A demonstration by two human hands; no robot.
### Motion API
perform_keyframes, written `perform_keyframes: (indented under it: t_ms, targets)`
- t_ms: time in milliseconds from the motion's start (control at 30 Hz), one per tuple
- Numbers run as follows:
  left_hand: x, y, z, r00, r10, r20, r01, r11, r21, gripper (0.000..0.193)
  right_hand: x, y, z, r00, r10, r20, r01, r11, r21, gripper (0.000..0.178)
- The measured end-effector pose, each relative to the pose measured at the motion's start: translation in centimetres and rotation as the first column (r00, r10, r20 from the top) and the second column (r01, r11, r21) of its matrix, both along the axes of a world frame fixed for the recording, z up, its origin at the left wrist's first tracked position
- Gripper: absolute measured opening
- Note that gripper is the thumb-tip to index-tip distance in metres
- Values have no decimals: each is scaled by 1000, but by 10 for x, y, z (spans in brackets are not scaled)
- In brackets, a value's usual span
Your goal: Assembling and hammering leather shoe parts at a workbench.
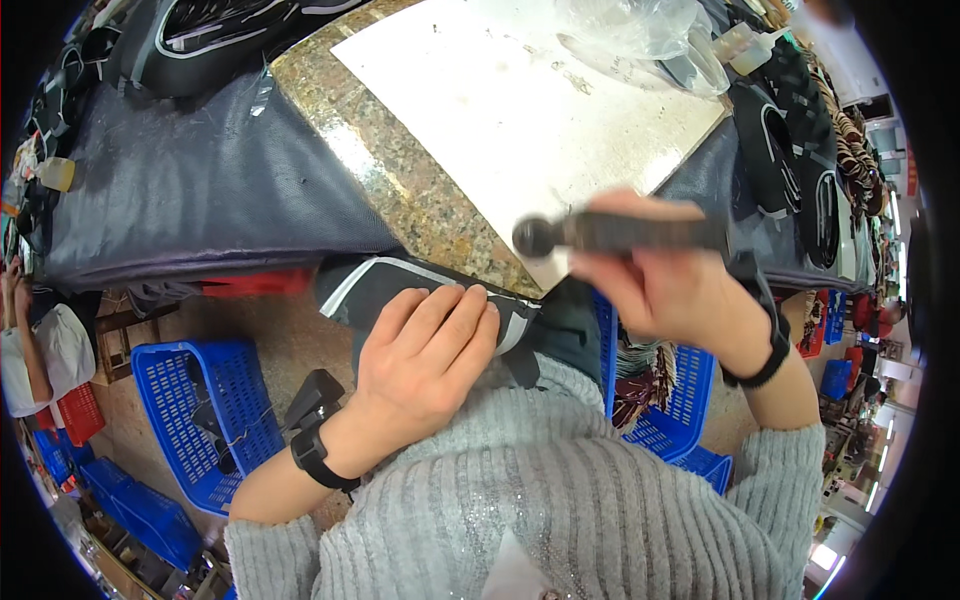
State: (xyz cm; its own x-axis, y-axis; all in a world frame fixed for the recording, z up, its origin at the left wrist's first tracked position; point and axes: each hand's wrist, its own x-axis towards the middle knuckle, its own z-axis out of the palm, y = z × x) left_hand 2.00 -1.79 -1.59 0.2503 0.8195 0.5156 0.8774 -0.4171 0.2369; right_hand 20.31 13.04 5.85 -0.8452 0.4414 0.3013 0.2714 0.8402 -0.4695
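Observation:
My right hand (650, 285) is closed around a dark hammer (645, 232), raised over the near corner of a white board. The hammer's rounded end (537, 237) points left, and hand and tool are smeared by motion. My left hand (428, 360) grips a black shoe upper (375, 290) with light grey trim, its fingers laid over the top and its thumb hidden. The upper lies along the near edge of a speckled stone slab (440, 215), just below the hammer's level. The white board (500, 110) rests on the slab.
A clear plastic bag (640, 35) and a squeeze bottle (755, 50) are at the far right. Black uppers lie in piles at the far left (205, 45) and right (770, 150). Blue baskets stand below the table, left (205, 420) and right (690, 400). Another person (50, 350) is at the far left.

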Motion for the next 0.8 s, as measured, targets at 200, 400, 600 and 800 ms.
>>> perform_keyframes:
  t_ms: [200, 400, 600, 800]
  targets:
    - [3, 1, -2, 1000, -9, 7, 9, 1000, 14, 26, 16, -29, -2, 982, 24, 190, -8, 996, -86, 19]
    - [1, 0, -1, 1000, -2, -9, 2, 1000, 20, 27, 7, -27, 12, 983, 38, 180, -39, 999, 1, 23]
    - [3, 0, -4, 1000, -12, 8, 12, 999, 37, 28, 5, -27, 8, 990, 85, 116, -86, 996, 0, 23]
    - [3, -2, -5, 997, -1, 73, -2, 999, 35, 31, -4, -23, 10, 968, 107, 227, -108, 994, -10, 27]
